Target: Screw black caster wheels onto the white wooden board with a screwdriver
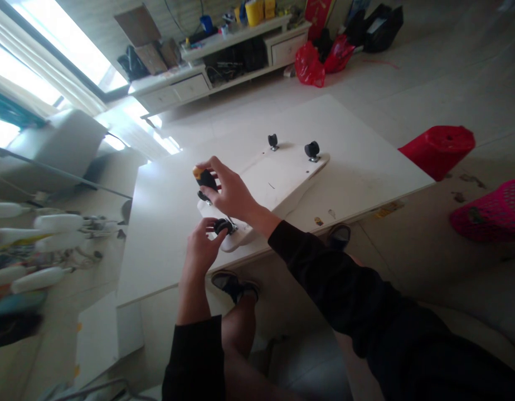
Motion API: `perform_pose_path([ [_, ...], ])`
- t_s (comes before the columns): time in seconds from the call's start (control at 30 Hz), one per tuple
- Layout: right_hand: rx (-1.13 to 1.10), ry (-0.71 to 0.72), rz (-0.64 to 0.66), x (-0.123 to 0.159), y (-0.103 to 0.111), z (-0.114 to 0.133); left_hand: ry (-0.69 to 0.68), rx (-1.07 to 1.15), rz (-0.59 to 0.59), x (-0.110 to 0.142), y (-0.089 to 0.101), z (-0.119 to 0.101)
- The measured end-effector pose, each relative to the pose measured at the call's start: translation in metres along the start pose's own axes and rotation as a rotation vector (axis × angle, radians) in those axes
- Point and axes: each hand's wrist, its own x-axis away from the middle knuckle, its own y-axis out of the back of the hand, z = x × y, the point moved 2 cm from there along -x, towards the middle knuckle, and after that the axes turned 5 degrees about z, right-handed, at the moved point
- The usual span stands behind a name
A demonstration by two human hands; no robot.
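Note:
A white board (257, 186) with rounded corners lies on the white tabletop, black caster wheels standing up from its corners. My right hand (232, 192) grips the yellow-and-black handle of a screwdriver (205, 178). Its thin shaft slants down toward the plate of the near caster wheel (222, 226); I cannot tell exactly where the tip sits. Fingers and thumb of my left hand (202, 245) are closed around that same wheel. Just beyond, another caster wheel (202, 196) is partly hidden by my right hand. At the board's far end stand two more casters, one caster wheel (273, 140) and another caster wheel (312, 149).
The white tabletop (157, 223) extends around the board, with my feet below its near edge. Right of it are a red bag-like object (443, 147) and a pink basket (491, 214). A low white cabinet (178, 92) stands behind; bottle-shaped white items (59, 223) lie left.

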Motion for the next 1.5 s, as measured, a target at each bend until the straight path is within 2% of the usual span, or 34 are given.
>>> perform_pose_path([
  [0.2,0.031,-0.022,0.001,-0.002,0.003,-0.002,-0.001,-0.004,-0.006,0.000,0.000,-0.001],
  [0.37,0.069,0.000,-0.073,0.001,0.001,-0.002,0.016,-0.001,0.004,0.000,0.002,-0.001],
  [0.6,-0.025,0.036,-0.153,0.009,0.005,-0.003,0.016,0.001,0.018,-0.001,0.001,-0.001],
  [0.73,-0.107,0.011,-0.313,-0.001,0.023,-0.002,-0.009,0.007,0.011,-0.002,-0.001,0.000],
  [0.83,-0.173,-0.047,-0.453,-0.005,0.040,-0.011,-0.023,0.015,-0.014,-0.003,-0.002,0.004],
  [1.0,-0.243,-0.138,-0.612,0.005,0.059,-0.025,-0.032,0.017,-0.034,-0.006,0.001,0.012],
  [1.17,-0.209,-0.135,-0.599,0.022,0.073,-0.011,0.009,-0.005,-0.083,-0.008,0.005,0.016],
  [1.27,-0.193,-0.182,-0.567,0.032,0.081,0.004,0.092,-0.041,-0.065,-0.006,0.002,0.018],
  [1.4,-0.185,-0.280,-0.509,0.045,0.086,0.016,0.274,-0.191,0.008,-0.003,-0.008,0.022],
  [1.5,-0.175,-0.304,-0.482,0.053,0.087,0.022,0.356,-0.354,0.134,0.001,-0.017,0.022],
])
